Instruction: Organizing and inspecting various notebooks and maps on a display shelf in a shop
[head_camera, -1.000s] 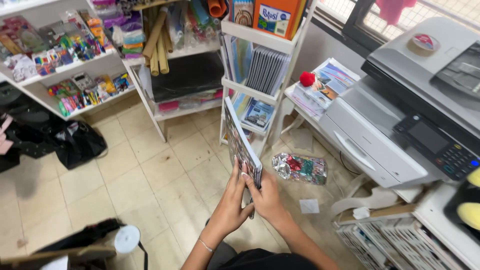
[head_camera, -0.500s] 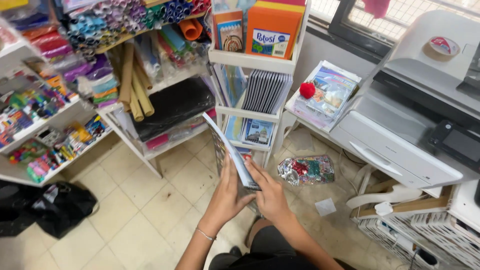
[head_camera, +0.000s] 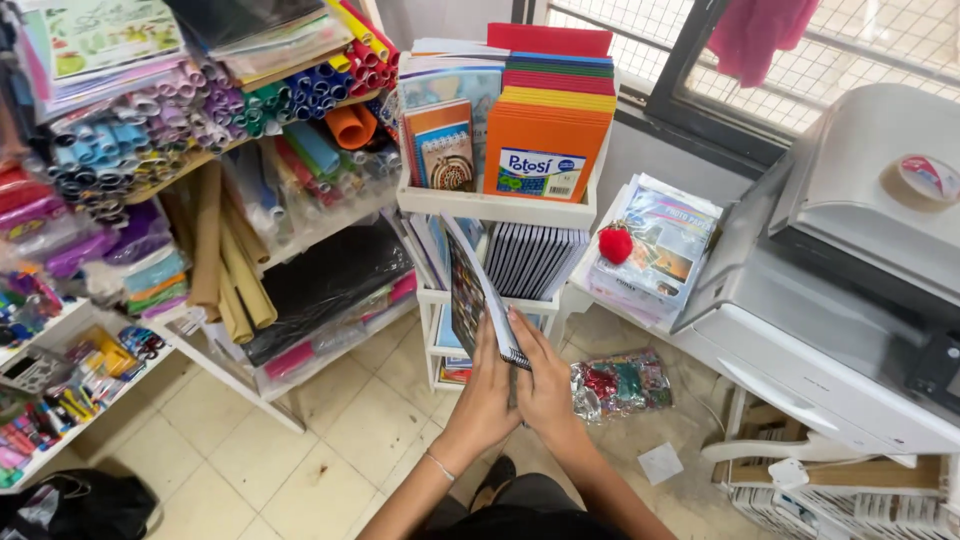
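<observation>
Before the white shelf unit (head_camera: 500, 208): spiral notebook (head_camera: 478, 292) raised closer to its slots than a second ago, clasped between left hand (head_camera: 487, 392) and right hand (head_camera: 545, 385).

Stationery shop, paper rolls (head_camera: 150, 130), notebook shelves (head_camera: 500, 205), big copier (head_camera: 850, 300)

A spiral notebook (head_camera: 478, 292) with a dark, multicoloured patterned cover and white page edges. Behind it, a white shelf unit (head_camera: 500, 208) holds orange, yellow, green, blue and red folders (head_camera: 548, 110). Left, paper rolls (head_camera: 190, 115) in blue, purple, green, red and brown. Right, a red pompom (head_camera: 615, 244), a pale grey printer (head_camera: 850, 290), a pink cloth (head_camera: 765, 35). Beige floor tiles (head_camera: 340, 450).
</observation>
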